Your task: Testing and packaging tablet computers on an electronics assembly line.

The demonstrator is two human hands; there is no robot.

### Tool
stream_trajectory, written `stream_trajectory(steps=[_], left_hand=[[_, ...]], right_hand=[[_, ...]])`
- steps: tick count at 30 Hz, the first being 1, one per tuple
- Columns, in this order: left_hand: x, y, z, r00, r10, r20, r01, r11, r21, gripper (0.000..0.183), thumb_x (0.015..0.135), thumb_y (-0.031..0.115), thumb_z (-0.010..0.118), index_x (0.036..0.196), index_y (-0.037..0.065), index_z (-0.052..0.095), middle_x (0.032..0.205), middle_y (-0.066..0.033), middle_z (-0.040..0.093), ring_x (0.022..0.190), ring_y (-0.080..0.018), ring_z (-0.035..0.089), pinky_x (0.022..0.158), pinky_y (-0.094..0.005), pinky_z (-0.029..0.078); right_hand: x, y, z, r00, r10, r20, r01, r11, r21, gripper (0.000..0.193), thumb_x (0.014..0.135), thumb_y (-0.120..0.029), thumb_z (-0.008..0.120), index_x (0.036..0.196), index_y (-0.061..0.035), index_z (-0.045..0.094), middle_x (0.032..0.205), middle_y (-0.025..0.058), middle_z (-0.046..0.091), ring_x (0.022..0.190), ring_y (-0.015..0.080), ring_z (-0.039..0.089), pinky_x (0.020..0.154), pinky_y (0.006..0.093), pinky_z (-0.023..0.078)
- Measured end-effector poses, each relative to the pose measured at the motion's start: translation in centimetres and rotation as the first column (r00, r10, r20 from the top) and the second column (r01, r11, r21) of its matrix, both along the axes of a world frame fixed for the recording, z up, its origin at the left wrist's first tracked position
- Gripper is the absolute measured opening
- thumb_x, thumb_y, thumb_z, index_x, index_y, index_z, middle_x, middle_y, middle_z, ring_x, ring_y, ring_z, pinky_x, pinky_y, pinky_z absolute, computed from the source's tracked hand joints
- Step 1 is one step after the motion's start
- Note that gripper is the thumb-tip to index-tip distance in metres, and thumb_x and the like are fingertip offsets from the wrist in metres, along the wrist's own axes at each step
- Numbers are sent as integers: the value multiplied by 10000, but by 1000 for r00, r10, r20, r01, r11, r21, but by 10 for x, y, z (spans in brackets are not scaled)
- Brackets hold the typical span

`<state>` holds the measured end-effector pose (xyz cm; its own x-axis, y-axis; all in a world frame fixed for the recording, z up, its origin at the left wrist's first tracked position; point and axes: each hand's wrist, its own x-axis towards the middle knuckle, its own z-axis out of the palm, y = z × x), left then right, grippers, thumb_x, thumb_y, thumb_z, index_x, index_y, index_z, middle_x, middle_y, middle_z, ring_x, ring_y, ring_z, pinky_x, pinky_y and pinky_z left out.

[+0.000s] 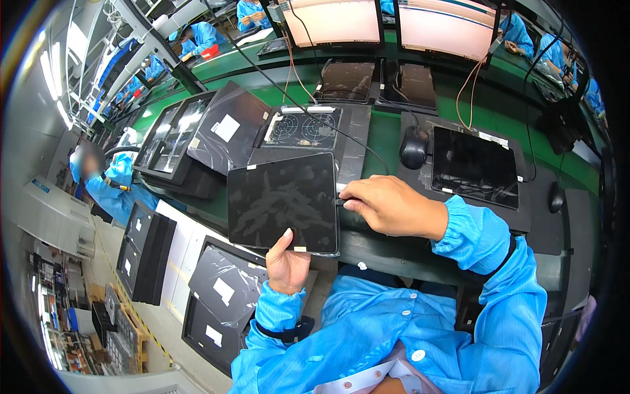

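Note:
A black tablet (283, 203) with a smudged film over its screen is held up in front of me. My left hand (289, 266) grips its lower edge, thumb on the front and fingers hidden behind. At the tablet's right edge, my right hand (387, 205) pinches a cable plug (341, 192), its end against that edge; whether it is fully seated I cannot tell. Beyond the tablet lies a dark board (302, 128) with two circular target patterns. To the right, a second black tablet (474, 164) rests on a dark mat, with a cable at its side.
A black mouse (414, 148) sits right of centre on the green bench (384, 134). Two monitors (446, 29) stand at the back. Black trays (174, 138) with wrapped tablets are stacked at left; another tray (220, 289) stands lower left. Co-workers in blue (200, 39) sit beyond.

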<state>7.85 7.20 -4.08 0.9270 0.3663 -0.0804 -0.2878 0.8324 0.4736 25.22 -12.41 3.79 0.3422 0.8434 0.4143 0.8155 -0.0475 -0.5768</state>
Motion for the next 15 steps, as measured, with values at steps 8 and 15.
stream_trajectory(steps=[8,15], left_hand=[[105,19,18,974,-214,-77,218,975,48,277,992,92,578,1237,-39,585,1231,-146,654,1152,-276,622,1062,-443,471],[174,60,7,955,-274,-112,276,961,-1,205,980,76,610,1148,-41,611,1149,-152,679,1065,-279,662,1001,-436,533]], right_hand=[[28,-3,-2,889,-298,348,311,950,22,736,870,-583,683,1339,-26,581,1123,208,651,1090,372,600,1064,537,368],[74,31,-24,835,-372,405,437,896,-81,766,805,-670,697,1250,-47,677,1163,221,632,1138,379,575,1126,596,305]])
